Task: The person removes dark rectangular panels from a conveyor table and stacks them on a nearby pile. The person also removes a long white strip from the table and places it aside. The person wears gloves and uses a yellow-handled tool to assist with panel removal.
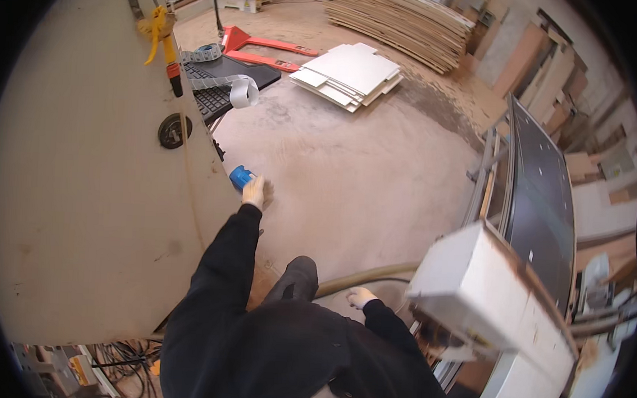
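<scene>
The left hand (253,192) reaches forward, its fingers against the near right side of a small blue object (241,177); whether they pinch it or merely touch it I cannot tell. That object sits just beside the right edge of a large pale panel (88,187), which fills the left side. The right hand (360,296) is nearer and lower, its fingers seemingly bent, though too small to tell how tightly; a thick hose (365,277) runs along the floor just beyond it. Both arms wear black sleeves. On the panel, a black round fitting (174,131) lies farther off than the left hand, with a yellow tool (156,32) farther still. Right of these, a curling white paper strip (243,92) crosses a black keyboard (212,103). Farther away, white boards (350,72) lie stacked beside a red pallet truck (261,48). A white machine housing (448,271) stands near right.
</scene>
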{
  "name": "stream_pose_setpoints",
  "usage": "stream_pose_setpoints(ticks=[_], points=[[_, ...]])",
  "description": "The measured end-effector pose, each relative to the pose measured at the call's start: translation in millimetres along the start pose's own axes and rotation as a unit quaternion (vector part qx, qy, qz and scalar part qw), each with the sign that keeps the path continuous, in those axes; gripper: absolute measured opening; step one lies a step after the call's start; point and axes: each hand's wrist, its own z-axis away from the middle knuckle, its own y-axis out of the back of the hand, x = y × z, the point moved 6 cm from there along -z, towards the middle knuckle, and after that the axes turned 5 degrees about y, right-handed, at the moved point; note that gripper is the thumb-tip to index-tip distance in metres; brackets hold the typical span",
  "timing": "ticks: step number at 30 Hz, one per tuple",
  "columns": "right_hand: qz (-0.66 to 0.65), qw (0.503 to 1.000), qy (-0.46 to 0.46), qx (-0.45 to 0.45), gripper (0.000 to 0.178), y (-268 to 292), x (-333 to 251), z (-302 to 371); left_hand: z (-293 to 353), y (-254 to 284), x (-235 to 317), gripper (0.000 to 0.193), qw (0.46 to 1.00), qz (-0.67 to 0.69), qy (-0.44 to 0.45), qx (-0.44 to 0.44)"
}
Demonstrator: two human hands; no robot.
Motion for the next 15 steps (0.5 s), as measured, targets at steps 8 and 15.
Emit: stream_pose_setpoints(ticks=[8, 15], points=[[-0.003, 0.988, 0.151, -0.029, 0.028, 192.8, -208.3, -226.4, -213.0, -137.2, 180.5, 0.051, 0.955, 0.206, -0.211, -0.04], [-0.062, 0.976, 0.208, -0.004, 0.018, 401.8, -402.6, -372.8, -240.9, -127.2, 224.6, 0.046, 0.91, 0.223, -0.297, 0.185]])
